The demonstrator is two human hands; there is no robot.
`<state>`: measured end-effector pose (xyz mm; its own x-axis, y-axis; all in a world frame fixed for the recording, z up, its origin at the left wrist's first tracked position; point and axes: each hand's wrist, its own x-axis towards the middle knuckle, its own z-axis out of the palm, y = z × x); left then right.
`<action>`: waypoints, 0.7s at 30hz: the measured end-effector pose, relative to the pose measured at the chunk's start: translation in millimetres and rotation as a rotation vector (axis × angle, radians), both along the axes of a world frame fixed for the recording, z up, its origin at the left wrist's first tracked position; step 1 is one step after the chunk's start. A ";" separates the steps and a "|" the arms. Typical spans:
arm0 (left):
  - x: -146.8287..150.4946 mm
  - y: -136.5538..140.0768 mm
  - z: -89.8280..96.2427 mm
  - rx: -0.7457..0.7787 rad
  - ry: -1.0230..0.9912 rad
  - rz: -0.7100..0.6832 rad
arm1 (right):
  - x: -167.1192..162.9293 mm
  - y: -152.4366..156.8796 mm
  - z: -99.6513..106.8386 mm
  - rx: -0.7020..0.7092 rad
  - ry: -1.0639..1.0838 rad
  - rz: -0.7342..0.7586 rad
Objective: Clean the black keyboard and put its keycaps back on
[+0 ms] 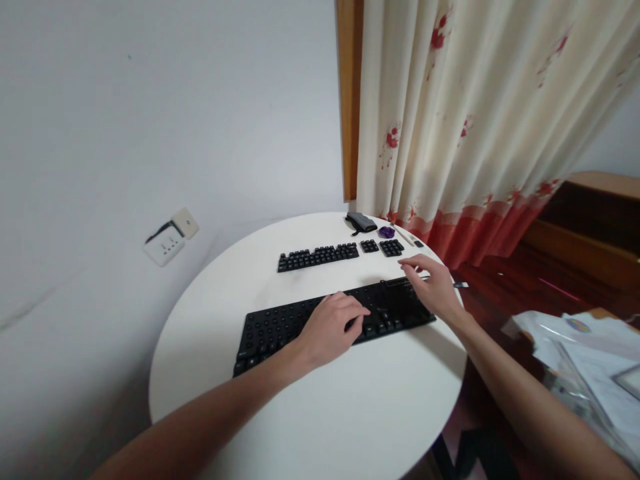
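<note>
A black keyboard (280, 330) lies across the white round table, with many of its keycaps off. My left hand (334, 327) rests over its middle, fingers bent down onto it; the thumb and index tips look slightly apart. Just above the keyboard's right part is my right hand (429, 281), its thumb and index finger pinched together. A thin tool with a pale end (461, 285) shows past the back of this hand and seems held in it. Beyond the keyboard, loose black keycaps (320, 256) stand in rows, with smaller groups of keycaps (391, 248) to their right.
At the table's (310, 427) far edge lie a dark grey pouch (361, 223), a crumpled purple thing (387, 232) and a pale stick (404, 235). A wall with a socket (165, 245) is left, a curtain (465, 133) behind. Papers and plastic (590, 367) lie at right.
</note>
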<state>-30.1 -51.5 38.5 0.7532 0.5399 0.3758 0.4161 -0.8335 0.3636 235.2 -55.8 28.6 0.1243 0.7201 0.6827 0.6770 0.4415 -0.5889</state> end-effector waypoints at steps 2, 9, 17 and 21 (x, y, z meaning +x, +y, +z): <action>16.2 13.2 5.2 0.035 0.010 -0.004 | 29.5 20.8 -6.7 -0.017 -0.024 -0.102; 98.3 96.7 1.4 0.092 0.062 0.165 | 78.3 81.4 -33.7 -0.261 -0.307 -0.131; 146.5 148.9 -26.0 0.093 0.120 0.271 | 75.7 105.7 -39.7 -0.335 -0.538 -0.105; 159.8 160.0 -34.9 0.099 0.151 0.303 | 73.5 113.7 -41.4 -0.348 -0.601 -0.138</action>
<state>129.7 108.5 3.7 0.6156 0.7138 0.3338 0.6926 -0.6922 0.2029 308.7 58.0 -12.8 -0.0962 0.9137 0.3948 0.9653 0.1823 -0.1868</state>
